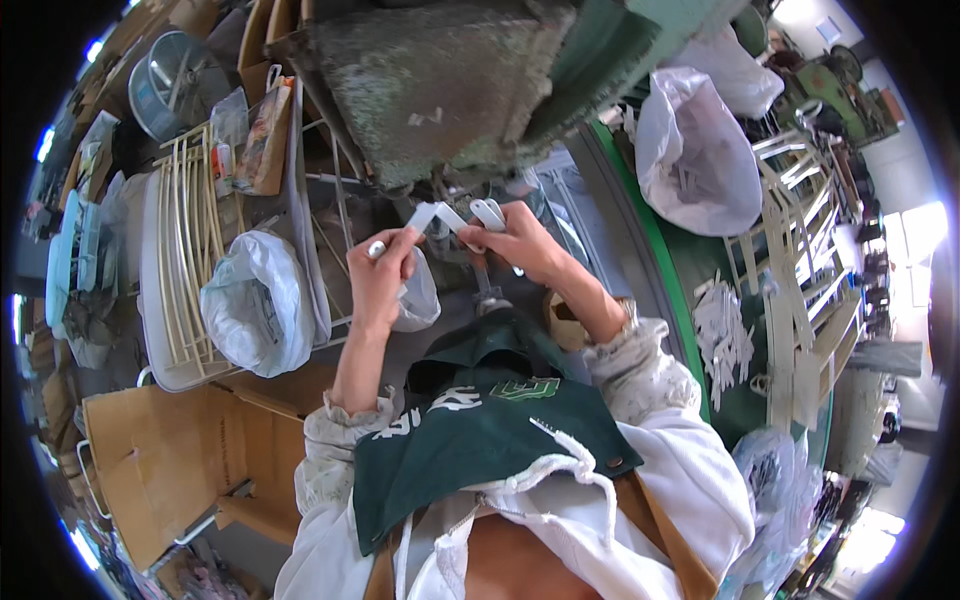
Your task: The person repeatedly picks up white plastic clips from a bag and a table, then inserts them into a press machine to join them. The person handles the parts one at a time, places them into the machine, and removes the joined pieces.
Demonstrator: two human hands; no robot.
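My left hand [381, 282] is closed on a flat white strip [421, 216], whose upper end sticks out past the fingertips. A rounded end [376, 250] shows at the outer side of the same fist; I cannot tell if it belongs to the same strip. In my right hand [527, 244] are several flat pale strips [487, 214] with rounded ends. Another white strip [449, 216] slants from the right fingers toward the left one, and their upper ends come close together. Both hands are raised just below a worn green machine [430, 95].
White bag-lined containers stand at left [258, 305] and upper right [697, 160]. Loose white strips [722, 335] lie on the green table [690, 262]. Pale rods [185, 250] rest in a tray at left. An open cardboard box [160, 470] sits lower left.
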